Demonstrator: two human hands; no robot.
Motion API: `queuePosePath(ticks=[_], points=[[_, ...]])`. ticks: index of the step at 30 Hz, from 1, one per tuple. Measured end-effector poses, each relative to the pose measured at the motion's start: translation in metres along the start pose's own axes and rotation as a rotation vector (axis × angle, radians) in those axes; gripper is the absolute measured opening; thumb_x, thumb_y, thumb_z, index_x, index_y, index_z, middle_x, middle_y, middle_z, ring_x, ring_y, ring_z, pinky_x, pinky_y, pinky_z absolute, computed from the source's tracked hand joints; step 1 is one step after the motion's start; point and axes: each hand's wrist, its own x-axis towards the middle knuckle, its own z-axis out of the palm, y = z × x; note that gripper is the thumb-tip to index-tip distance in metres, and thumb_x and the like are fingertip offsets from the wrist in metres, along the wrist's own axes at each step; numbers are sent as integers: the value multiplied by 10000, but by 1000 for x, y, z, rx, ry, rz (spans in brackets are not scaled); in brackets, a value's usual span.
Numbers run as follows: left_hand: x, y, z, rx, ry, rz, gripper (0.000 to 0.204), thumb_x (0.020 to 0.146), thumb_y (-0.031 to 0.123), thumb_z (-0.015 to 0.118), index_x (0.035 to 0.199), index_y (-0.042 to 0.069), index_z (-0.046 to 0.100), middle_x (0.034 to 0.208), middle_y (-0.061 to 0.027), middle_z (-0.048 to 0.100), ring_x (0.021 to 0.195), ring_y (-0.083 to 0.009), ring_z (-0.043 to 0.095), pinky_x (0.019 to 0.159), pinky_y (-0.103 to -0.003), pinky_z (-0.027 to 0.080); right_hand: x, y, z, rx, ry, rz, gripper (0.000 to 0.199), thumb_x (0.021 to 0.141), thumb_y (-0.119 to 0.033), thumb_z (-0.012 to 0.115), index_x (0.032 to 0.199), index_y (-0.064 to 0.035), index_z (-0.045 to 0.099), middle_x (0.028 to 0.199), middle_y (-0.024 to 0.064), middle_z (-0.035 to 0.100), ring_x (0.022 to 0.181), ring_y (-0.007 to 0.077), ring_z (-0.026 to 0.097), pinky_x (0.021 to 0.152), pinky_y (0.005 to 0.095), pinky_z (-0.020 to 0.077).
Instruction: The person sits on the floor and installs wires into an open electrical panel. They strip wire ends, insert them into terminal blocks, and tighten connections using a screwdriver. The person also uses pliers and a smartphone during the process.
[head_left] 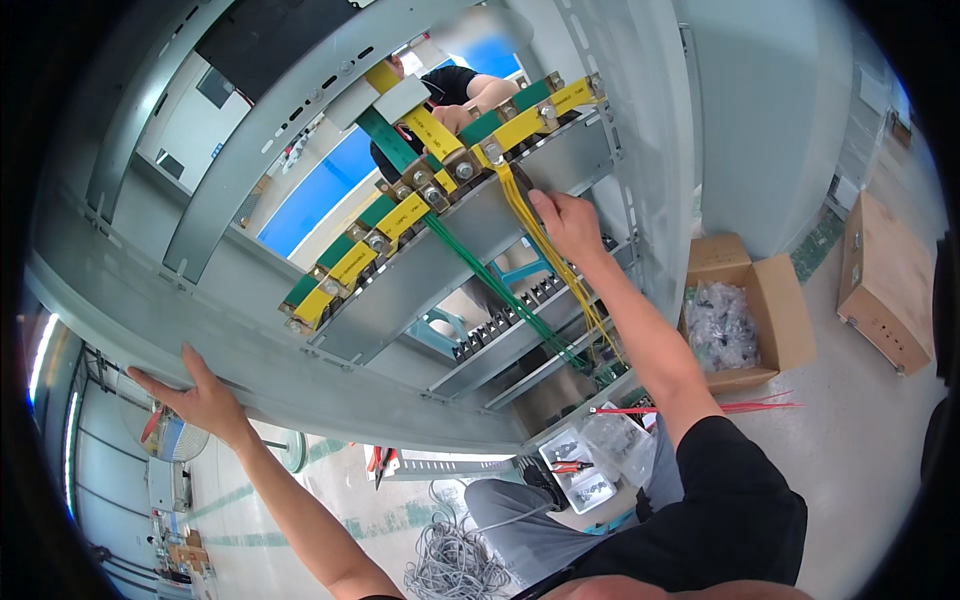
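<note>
Two bare hands work at a grey metal cabinet frame [300, 391] in the head view. The left hand [205, 402] is at the frame's near rail, low on the left, its thumb raised and its index finger stretched out, clearly spread; it grips nothing visible, and whether the palm presses on the rail I cannot tell. The right hand [568, 228] reaches inside the frame to the upper part of a bundle of yellow wires [553, 258]. Its fingers curl toward the bundle with the thumb along it (the tips are partly hidden, so I cannot tell whether they pinch the wires or only touch them).

The yellow wires hang from a bolted joint on the yellow busbar [525, 126] and run down to the lower right of the frame. Green wires [492, 278] slope down to their left, from the lower part of the stepped row, toward the same corner. Behind the frame, a co-worker in a black top [452, 84] leans with an arm across.

Below, a white tray [590, 492] holds a red-handled tool [570, 467], near some red wires [745, 406]. A tangle of grey cable [452, 562] lies on the floor. To the right stands a cardboard box [785, 312] containing clear plastic bags [722, 325].
</note>
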Motion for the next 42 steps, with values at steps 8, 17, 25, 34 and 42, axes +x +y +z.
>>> queuePosePath(ticks=[8,17,25,34,42], points=[[-1,-3,-1,-25,11,11,910,983,310,714,1689,29,214,1713,-210,299,1545,-345,360,1268,-408,281,-3,7,1,172,-24,118,558,1080,-468,545,938,43,721,730,79,660,655,214,627,652,337,507],[-2,3,-1,-72,22,23,918,971,308,738,1682,16,235,1696,-216,340,1533,-337,387,1255,-402,301,-59,-20,37,258,-135,57,582,1133,-437,478,931,60,705,702,58,630,619,129,599,593,290,483],[-3,12,-3,-96,21,-21,935,959,314,752,1677,8,237,1719,-199,313,1551,-315,370,1253,-383,310,-40,-51,70,316,-29,355,667,1102,-540,505,899,65,700,675,73,625,581,145,598,576,295,496],[-5,7,-5,-88,22,5,965,934,373,772,1659,-16,267,1694,-236,348,1555,-345,376,1260,-394,297,-41,-47,71,329,-123,275,708,1085,-602,499,930,55,713,682,53,632,563,147,607,533,291,472],[-50,-19,-13,-296,-24,-40,843,962,263,776,1623,-33,345,1629,-243,449,1484,-347,474,1200,-433,395,-207,0,19,438,-482,502,607,1083,-562,527,845,-29,694,689,41,667,604,138,640,579,295,477]])
